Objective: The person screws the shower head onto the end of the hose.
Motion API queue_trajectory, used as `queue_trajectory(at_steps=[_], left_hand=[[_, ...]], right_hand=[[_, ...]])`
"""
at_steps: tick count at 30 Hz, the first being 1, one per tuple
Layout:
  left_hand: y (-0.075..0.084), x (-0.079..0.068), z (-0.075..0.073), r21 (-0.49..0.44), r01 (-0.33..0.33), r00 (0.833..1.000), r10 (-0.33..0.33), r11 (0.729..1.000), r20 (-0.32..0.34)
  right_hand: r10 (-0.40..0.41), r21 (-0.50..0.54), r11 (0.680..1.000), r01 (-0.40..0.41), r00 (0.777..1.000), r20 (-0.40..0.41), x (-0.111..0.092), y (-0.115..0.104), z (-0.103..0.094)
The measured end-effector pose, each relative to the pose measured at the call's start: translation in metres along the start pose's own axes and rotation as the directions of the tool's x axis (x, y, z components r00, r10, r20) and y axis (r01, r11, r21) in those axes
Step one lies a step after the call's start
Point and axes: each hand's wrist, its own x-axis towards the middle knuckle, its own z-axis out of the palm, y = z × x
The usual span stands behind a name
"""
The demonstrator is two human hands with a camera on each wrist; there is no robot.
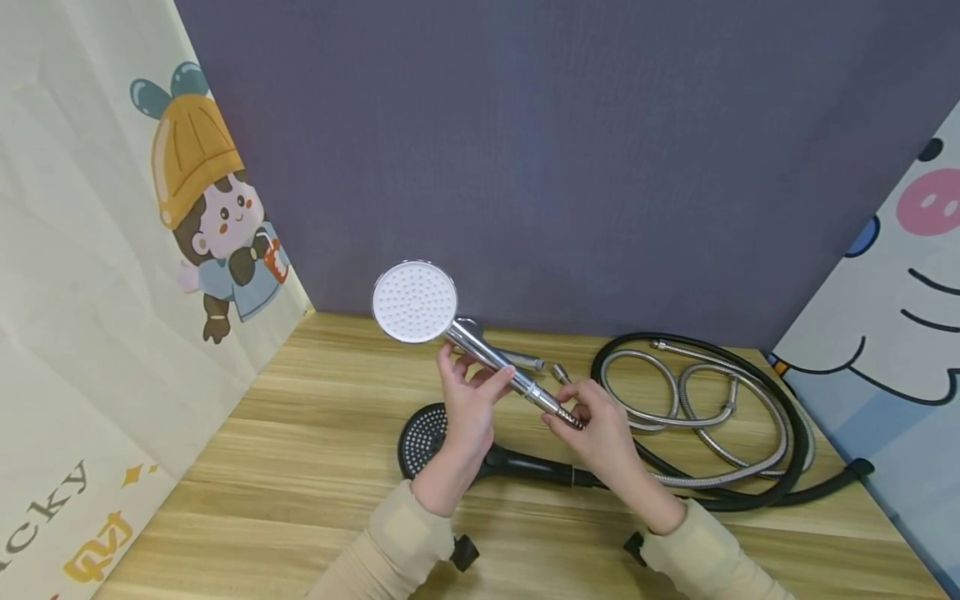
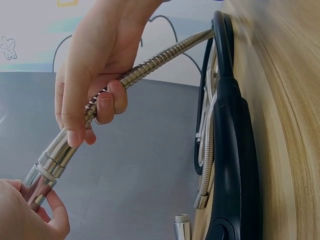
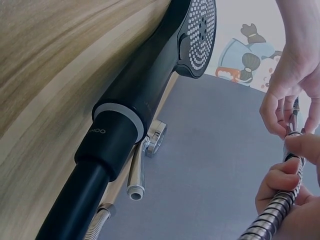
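In the head view, a chrome hand shower (image 1: 415, 302) with a round white spray face is held up at a slant over the table. My left hand (image 1: 467, 408) grips its handle between thumb and fingers. Fitted at the handle's lower end is the chrome connector (image 2: 56, 152) of a ribbed metal shower hose (image 2: 165, 56). My right hand (image 1: 603, 425) pinches this hose just below the connector. A black hand shower (image 1: 525, 465) lies on the table beneath both hands. Behind them lies a second chrome hand shower (image 3: 136, 175), its threaded end bare.
Several metal hoses (image 1: 697, 423) and a thick black hose (image 1: 802, 417) lie coiled on the right of the wooden table (image 1: 247, 467). One loose hose end (image 1: 560, 372) points toward the second chrome shower. A grey-blue panel (image 1: 525, 167) stands behind, with printed walls at both sides.
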Motion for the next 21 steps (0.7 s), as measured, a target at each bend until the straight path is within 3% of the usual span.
queue_trajectory(at_steps=[21], left_hand=[[0.0006,0.0007,-0.0016,-0.006,0.004,1.0,-0.004,1.0,0.003]], right_hand=[[-0.074,0.016,0.997,0.074,0.997,-0.033,0.0011,-0.0025,0.002]])
